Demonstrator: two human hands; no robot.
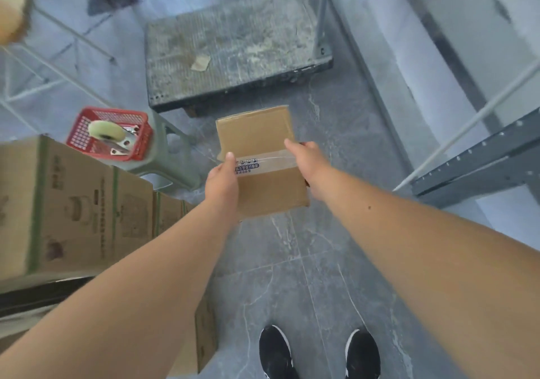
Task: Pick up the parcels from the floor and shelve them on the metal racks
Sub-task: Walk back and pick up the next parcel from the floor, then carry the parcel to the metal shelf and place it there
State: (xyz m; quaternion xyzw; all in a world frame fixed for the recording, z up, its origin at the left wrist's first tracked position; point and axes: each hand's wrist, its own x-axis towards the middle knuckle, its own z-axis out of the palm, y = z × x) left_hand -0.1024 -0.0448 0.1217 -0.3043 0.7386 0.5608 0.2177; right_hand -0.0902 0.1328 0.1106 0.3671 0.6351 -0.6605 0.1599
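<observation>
A small brown cardboard parcel (260, 150) with a strip of clear tape and blue print across its top is held above the grey tiled floor. My left hand (220, 181) grips its left edge, thumb on top. My right hand (309, 161) grips its right edge, thumb lying over the tape. A grey metal rack (479, 156) with a perforated upright and beam stands at the right, close beside the parcel.
A dusty grey platform cart (233, 51) sits just beyond the parcel. At the left, large printed cartons (76, 206) are stacked, and a red basket (111, 133) with a tape roll rests on a green stool (172, 156). My black shoes (318, 352) stand on the floor.
</observation>
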